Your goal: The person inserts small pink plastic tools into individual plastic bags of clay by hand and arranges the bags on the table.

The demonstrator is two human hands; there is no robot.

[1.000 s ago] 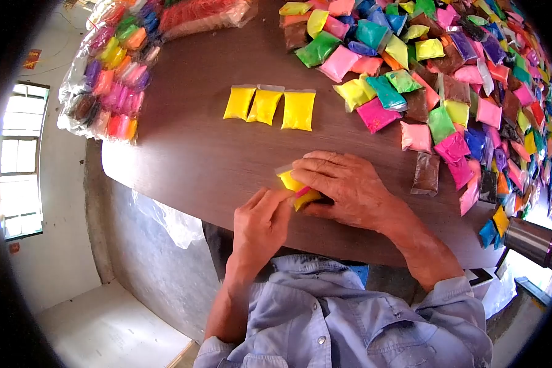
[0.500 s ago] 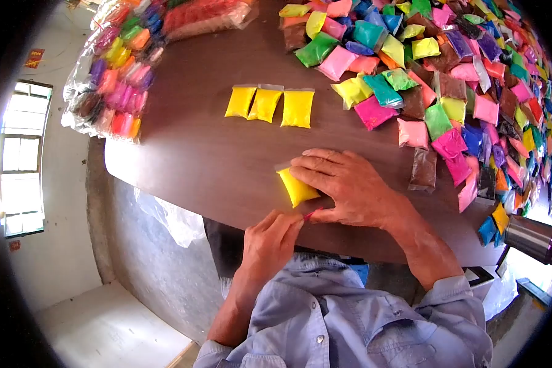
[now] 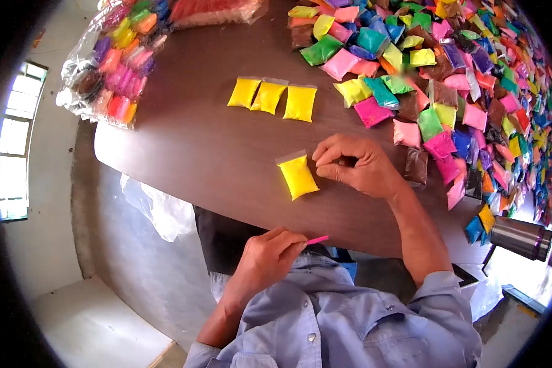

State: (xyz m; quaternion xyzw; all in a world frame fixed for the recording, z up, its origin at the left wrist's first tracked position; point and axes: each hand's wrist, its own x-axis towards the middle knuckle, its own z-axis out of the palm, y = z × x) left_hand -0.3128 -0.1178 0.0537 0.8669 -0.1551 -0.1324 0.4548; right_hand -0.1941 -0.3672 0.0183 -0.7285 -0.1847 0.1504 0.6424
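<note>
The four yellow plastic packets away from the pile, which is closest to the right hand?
The lone yellow plastic packet beside the bare right hand; the other three yellow packets lie in a row farther from it.

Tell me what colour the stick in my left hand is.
The stick in your left hand is bright pink, clearest in the head view.

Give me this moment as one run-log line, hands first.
left hand: holds pink strip | right hand: beside single yellow packet | three yellow packets: side by side, farther up table
</note>
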